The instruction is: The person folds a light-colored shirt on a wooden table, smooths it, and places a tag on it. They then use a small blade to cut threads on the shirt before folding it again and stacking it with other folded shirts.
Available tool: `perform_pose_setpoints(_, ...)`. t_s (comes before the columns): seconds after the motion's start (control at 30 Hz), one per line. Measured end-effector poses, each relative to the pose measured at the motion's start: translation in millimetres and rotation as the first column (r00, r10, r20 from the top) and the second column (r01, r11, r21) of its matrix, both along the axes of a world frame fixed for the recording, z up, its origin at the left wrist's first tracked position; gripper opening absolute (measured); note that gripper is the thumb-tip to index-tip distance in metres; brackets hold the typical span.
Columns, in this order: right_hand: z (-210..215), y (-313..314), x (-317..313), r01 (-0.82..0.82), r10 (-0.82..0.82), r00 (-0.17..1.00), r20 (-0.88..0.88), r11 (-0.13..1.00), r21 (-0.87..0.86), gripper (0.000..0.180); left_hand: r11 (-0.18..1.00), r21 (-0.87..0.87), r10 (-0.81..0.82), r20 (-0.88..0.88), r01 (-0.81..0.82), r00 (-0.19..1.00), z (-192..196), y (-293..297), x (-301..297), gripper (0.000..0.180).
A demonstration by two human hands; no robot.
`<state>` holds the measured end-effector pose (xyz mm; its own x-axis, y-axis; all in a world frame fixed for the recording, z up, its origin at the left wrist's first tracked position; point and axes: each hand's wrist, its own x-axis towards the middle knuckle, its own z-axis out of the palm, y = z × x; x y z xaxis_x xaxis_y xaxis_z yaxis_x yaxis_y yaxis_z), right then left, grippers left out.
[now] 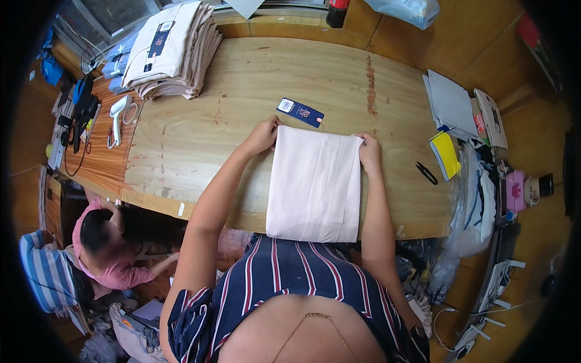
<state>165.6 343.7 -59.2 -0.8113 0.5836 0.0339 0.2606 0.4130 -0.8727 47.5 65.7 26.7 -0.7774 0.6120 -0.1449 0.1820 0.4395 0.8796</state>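
A folded pale pink garment [313, 184] lies flat in front of me, its near end reaching the table's front edge. My left hand [264, 137] is closed on its far left corner. At the far right corner, my right hand [370, 152] grips the cloth between thumb and fingers. Just beyond the garment's far edge lies a dark blue hang tag [300, 112] with a white label, seemingly joined to it by a thin string. What kind of garment it is, the folds hide.
A stack of folded pale garments [175, 51] with tags stands at the far left. Near it lies a white handheld scanner [117, 120]. To the right are black thread snips [426, 173], a yellow packet [445, 155] and papers [451, 106]. Another person [109, 248] sits low at left.
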Motion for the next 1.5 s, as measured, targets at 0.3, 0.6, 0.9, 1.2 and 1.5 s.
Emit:
perform_pose_setpoints(0.3,79,-24,15,0.003,0.051,0.973,0.223,0.971,-0.238,0.022,0.940,0.072,0.277,0.406,-0.332,0.871,2,-5,9,0.030)
perform_pose_setpoints(0.6,92,-52,3,0.055,-0.289,0.892,0.348,0.833,0.551,0.043,0.879,-0.253,0.250,-0.479,-0.405,0.841,-10,3,19,0.034)
perform_pose_setpoints(0.9,110,-31,2,-0.081,0.027,0.984,0.178,0.950,0.302,0.037,0.938,-0.131,0.269,-0.303,-0.320,0.914,12,17,6,0.029)
perform_pose_setpoints(1.2,244,-13,40,-0.107,0.216,0.887,-0.409,0.956,0.273,0.019,0.951,0.297,0.155,-0.689,0.081,0.708,178,0,23,0.021)
perform_pose_setpoints(1.5,92,-65,190,-0.488,0.591,0.806,0.036,0.629,0.606,0.020,0.880,-0.304,-0.465,-0.708,0.365,0.532,13,-65,160,0.019)
